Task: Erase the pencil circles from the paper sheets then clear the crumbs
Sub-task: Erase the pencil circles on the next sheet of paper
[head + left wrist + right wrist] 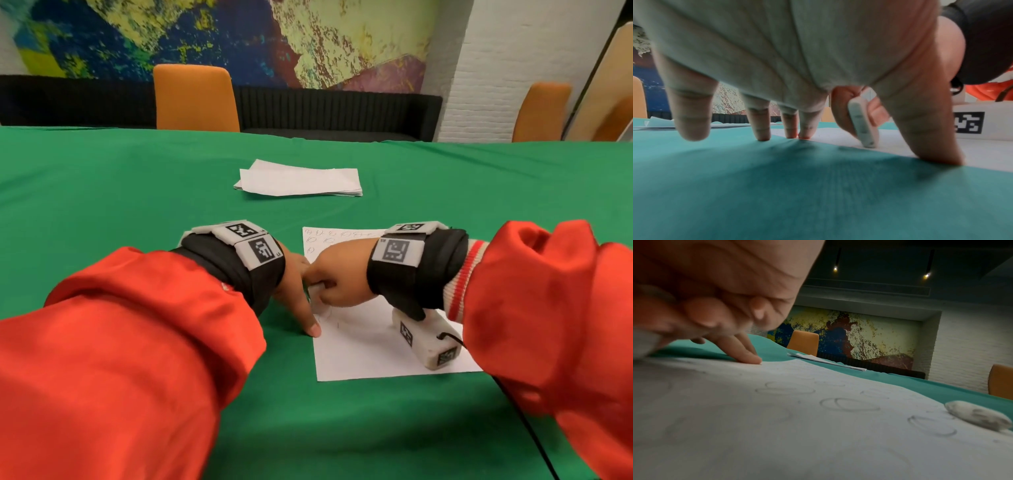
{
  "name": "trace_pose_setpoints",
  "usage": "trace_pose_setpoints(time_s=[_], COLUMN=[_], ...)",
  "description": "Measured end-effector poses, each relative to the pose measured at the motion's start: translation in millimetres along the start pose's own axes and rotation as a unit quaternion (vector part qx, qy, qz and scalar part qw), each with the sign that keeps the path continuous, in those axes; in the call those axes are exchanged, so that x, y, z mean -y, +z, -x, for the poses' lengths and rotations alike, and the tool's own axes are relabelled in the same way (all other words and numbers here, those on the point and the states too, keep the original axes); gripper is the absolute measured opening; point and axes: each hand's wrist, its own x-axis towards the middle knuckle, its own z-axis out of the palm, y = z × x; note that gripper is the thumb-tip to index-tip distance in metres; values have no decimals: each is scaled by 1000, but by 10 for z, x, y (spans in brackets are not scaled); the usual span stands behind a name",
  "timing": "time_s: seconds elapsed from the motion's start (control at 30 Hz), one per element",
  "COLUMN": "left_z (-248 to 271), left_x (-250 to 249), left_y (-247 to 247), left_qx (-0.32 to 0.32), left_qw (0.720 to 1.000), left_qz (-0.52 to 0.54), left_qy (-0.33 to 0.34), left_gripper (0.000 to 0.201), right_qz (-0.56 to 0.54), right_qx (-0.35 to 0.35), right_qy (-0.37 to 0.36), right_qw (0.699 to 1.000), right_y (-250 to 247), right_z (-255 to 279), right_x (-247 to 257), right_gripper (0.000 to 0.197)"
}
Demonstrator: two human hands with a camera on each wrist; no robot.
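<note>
**Erasing in progress on the near sheet**

Your right hand pinched a white eraser between thumb and curled fingers, its lower end pressed to the sheet of paper near the left edge. Your left hand was spread, fingertips on the green cloth and the sheet's edge and the thumb on the paper, holding it flat.

Progress, as judged: early to middle. The area around the eraser appeared mostly clean, with faint traces only. Pencil circles still stood in rows toward the far end of the sheet. A second, stubby eraser-like lump lay on the paper beyond them. Crumbs could not be made out, so the clearing step seemed not yet begun. A stack of further sheets lay well apart toward the far side; whether those bore circles could not be told.

The worktop was covered in green cloth. Behind it stood orange chairs, a dark bench, a painted mural and a white brick wall.
</note>
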Motion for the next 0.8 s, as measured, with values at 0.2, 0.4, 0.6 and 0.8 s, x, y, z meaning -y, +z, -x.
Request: trace_pose_setpoints(time_s=[0.2, 0.4, 0.6, 0.8], left_z=[21, 38, 72, 88], left_x=[0, -24, -44, -52], left_y=[-11, -8, -13, -19], left_qx=[-6, 3, -3, 0], left_qw=[1000, 1000, 1000, 1000], left_qz=[15, 14, -5, -17], left_qy=[1, 7, -9, 1], left_gripper=[73, 62, 71, 70], right_qz=[15, -20, -9, -45], right_qx=[-33, -3, -4, 12], right_qy=[9, -9, 17, 28], right_qw=[999, 1000, 1000, 999], right_y=[16, 2, 5, -2], right_z=[-16, 8, -15, 1], right_x=[4, -9, 1, -14], right_gripper=[33, 20, 22, 14])
